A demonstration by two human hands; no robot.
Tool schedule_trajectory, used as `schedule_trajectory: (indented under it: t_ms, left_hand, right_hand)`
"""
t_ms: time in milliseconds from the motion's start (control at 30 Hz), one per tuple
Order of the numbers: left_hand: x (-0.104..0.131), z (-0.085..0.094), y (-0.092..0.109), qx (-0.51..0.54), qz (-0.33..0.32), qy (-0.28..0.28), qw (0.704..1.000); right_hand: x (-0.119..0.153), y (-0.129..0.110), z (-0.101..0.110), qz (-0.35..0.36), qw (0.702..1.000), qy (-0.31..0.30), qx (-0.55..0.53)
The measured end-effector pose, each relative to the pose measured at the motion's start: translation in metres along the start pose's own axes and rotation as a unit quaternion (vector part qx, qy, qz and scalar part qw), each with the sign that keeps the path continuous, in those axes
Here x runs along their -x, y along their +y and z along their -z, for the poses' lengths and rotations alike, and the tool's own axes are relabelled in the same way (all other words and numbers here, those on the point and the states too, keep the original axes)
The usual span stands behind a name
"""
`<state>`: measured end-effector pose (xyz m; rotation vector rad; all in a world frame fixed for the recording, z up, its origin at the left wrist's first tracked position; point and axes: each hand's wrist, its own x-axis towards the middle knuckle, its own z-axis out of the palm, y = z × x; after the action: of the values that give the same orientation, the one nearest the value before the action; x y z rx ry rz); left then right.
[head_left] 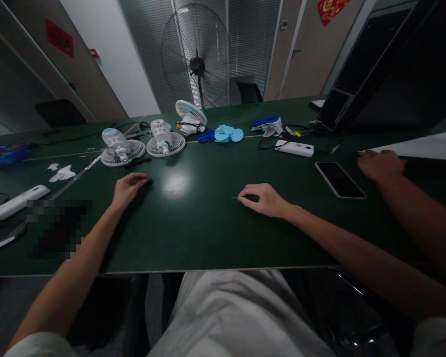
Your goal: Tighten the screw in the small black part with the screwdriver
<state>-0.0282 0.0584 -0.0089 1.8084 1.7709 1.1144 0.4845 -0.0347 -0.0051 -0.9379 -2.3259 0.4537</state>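
Observation:
My left hand (pixel 128 190) rests low over the green table (pixel 193 223), fingers pinched on a small black piece (pixel 149 181) whose kind I cannot make out. Thumb and forefinger of my right hand (pixel 266 199) are closed on a thin, pale, needle-like piece (pixel 234 198) that points left. Beyond my left hand lie two white fan heads, one fan head (pixel 121 148) farther left and another fan head (pixel 166 140) beside it. A phone (pixel 340 180) lies to the right of my right hand.
Another person's hand (pixel 382 164) reaches in at the right, by a white sheet (pixel 427 144). Along the back are a third fan head (pixel 190 118), light-blue fan blades (pixel 228 134), gloves (pixel 271 125) and a white power strip (pixel 294 148). A second power strip (pixel 20 202) lies left.

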Motion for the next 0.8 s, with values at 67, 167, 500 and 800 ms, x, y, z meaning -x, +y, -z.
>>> schedule_trajectory:
  t_ms: [67,167,500,800]
  left_hand:
    - [-0.001,-0.002,-0.002,0.019,0.004,-0.002,1.0]
    - [-0.004,-0.004,-0.007,0.043,-0.001,-0.001,0.999]
    - [-0.006,-0.003,-0.012,0.074,0.013,-0.021,0.997]
    - [-0.004,-0.003,-0.007,0.069,-0.001,-0.023,0.997]
  right_hand:
    - [0.0,0.001,0.0,0.001,1.0,0.0,-0.001]
    - [0.001,0.002,0.0,0.001,1.0,-0.004,-0.001]
    - [0.001,0.001,0.0,0.006,1.0,-0.008,0.003]
    - [0.0,0.002,-0.002,0.006,1.0,-0.002,0.011]
